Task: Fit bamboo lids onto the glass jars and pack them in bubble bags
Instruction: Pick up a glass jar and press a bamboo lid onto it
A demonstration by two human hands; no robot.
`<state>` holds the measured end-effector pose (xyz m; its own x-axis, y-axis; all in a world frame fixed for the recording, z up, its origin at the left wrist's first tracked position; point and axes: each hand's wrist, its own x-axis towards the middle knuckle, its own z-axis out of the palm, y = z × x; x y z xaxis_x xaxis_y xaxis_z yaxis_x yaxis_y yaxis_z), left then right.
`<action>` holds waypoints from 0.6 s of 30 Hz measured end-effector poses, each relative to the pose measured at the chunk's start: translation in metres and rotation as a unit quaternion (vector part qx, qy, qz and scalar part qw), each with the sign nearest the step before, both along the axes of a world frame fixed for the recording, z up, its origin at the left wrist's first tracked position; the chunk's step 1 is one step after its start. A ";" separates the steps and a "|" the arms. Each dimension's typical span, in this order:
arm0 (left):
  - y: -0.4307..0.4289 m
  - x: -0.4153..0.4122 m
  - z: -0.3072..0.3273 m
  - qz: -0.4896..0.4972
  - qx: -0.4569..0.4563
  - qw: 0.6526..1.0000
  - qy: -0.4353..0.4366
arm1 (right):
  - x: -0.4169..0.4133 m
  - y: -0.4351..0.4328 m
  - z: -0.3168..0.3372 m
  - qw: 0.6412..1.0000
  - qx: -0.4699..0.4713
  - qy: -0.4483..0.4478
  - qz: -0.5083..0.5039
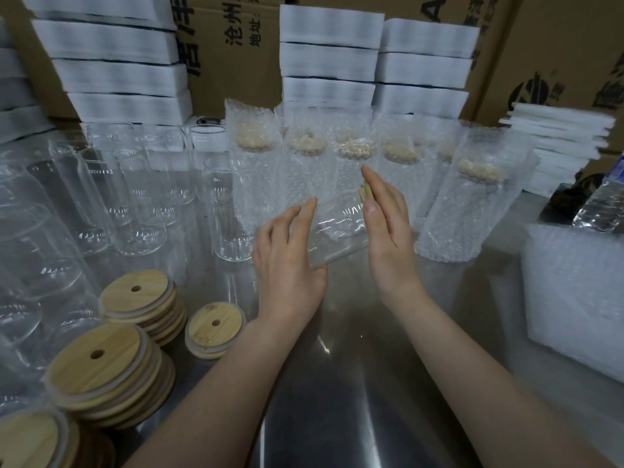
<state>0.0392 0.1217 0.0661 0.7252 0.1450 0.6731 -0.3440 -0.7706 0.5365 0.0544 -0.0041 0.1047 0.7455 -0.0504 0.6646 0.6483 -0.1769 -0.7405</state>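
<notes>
Far to the left of the held glass jar (341, 228) stands a crowd of empty jars (135, 197), upright and mouths open, packed close together on the steel table (354, 383). Nearer me and still left of the held jar are stacks of bamboo lids (101, 366), each lid with a small hole in it, and a short pile of lids (214, 329) sits between those stacks and the person's left forearm.

The left hand (287, 261) has the held jar by its base, with the thumb underneath and the fingers (309, 211) reaching up over the glass, so it is grasping the jar. The jar lies tilted on its side, base down toward the left hand and mouth up toward the right. At the mouth sits a bamboo lid (364, 194), seen edge-on. The right hand (385, 224) lies flat against that lid, fingers straight and together, palm pressing, nothing curled round it.

Behind the held jar runs a row of bagged jars (354, 157), upright, lids showing tan through the bubble wrap; one more bagged jar (466, 211) stands just right of the right hand. Farther right of the held jar lies a thick pile of bubble bags (574, 292), and behind it a stack of thin foam sheets (560, 143). Along the back, beyond the row, white foam slabs (331, 55) are stacked against printed cardboard boxes (236, 35).
</notes>
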 end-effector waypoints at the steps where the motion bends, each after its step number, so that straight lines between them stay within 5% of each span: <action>1: 0.000 0.000 0.000 0.001 -0.001 1.000 -0.002 | 0.000 0.001 -0.001 1.000 -0.001 -0.001 0.002; 18: 0.003 0.000 0.001 -0.003 -0.014 1.000 0.013 | 0.003 -0.002 -0.002 0.996 -0.085 0.012 -0.009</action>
